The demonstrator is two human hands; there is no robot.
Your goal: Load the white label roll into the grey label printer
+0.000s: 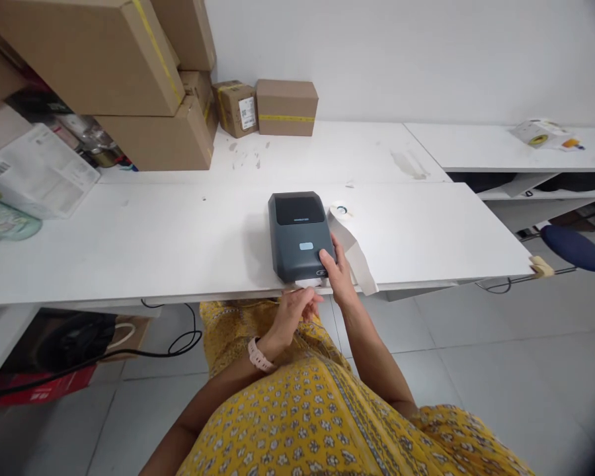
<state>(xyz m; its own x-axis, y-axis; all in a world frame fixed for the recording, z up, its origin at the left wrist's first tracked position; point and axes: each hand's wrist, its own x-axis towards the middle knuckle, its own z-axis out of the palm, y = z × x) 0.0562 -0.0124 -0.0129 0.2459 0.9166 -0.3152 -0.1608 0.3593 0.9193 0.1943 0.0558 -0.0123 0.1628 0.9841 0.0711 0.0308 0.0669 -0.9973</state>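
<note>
A dark grey label printer (300, 235) with a light blue button on top sits at the front edge of the white table. My right hand (338, 272) grips its right side near the front corner, thumb on the top and fingers down along the side. White label paper (308, 282) sticks out of the printer's front. Just below it, my left hand (297, 309) is closed at the paper's end, its fingers partly hidden. To the right of the printer lies a label roll (342, 210) with a long strip of backing paper (359, 261) trailing over the table edge.
Large cardboard boxes (153, 142) are stacked at the back left. Two small cartons (286, 109) stand against the wall. A white box (44, 168) and a green bottle (10, 221) lie far left. A blue stool (575, 248) is at right. Black cable (178, 350) hangs below the table.
</note>
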